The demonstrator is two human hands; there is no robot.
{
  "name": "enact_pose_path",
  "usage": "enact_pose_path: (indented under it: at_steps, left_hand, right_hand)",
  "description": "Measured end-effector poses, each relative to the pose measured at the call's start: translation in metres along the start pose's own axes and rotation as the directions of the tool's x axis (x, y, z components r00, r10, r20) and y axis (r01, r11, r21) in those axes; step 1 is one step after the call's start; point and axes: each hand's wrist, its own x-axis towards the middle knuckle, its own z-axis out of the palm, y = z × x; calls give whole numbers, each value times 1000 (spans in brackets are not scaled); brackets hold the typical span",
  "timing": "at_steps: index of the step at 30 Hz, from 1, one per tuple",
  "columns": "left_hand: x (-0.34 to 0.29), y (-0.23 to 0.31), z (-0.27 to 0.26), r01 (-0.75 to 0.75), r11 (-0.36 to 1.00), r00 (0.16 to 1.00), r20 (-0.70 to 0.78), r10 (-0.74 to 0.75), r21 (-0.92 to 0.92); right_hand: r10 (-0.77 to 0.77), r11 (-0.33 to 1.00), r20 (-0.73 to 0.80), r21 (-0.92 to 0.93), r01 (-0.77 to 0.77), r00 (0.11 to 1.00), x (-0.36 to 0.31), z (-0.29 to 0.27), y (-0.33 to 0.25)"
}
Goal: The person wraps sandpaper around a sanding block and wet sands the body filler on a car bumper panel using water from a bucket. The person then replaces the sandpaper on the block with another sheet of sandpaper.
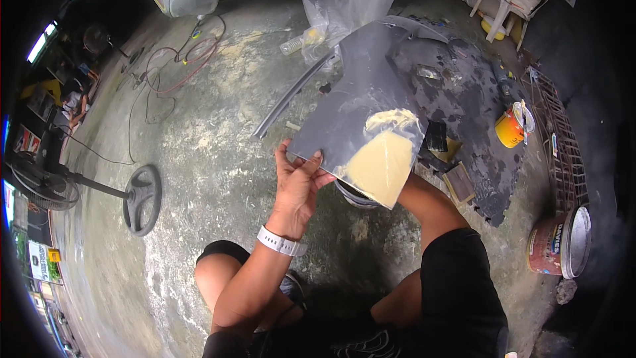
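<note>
While the left hand (297, 182) grips one gray panel (338, 116), the hidden right hand's hold cannot be told.

- The left hand (301, 182) pinches the edge of a grey panel (334, 116), thumb on top.
- Cream paste (377, 166) coats the panel's near corner, smooth there, ragged just beyond.
- The right forearm (430, 209) runs in behind the panel, which hides that hand from me.
- Over to the right, a yellow can (509, 129) stands on a dark mat (457, 83); a red bucket (546, 245) sits nearer.
- Off left, a fan (43, 182) and a hose (199, 59) on the concrete floor (212, 152).
</note>
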Motion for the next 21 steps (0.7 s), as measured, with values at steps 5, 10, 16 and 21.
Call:
enact_pose_path:
  at_steps: [5,10,16,21]
  left_hand:
    - [1,-1,-1,17,1000,1000,-22,-17,3]
    - [3,-2,-3,15,1000,1000,4,-15,0]
    - [2,-3,-3,32,999,998,-44,-32,0]
    - [5,-4,-3,27,999,998,-58,-25,28]
  right_hand:
    - [35,989,24,144,-38,999,-2,7,9]
    - [33,927,44,372,-47,998,-6,5,6]
    - [-67,716,37,698,23,997,-3,-6,-24]
    - [-159,535,-12,840,96,987,-15,-69,-46]
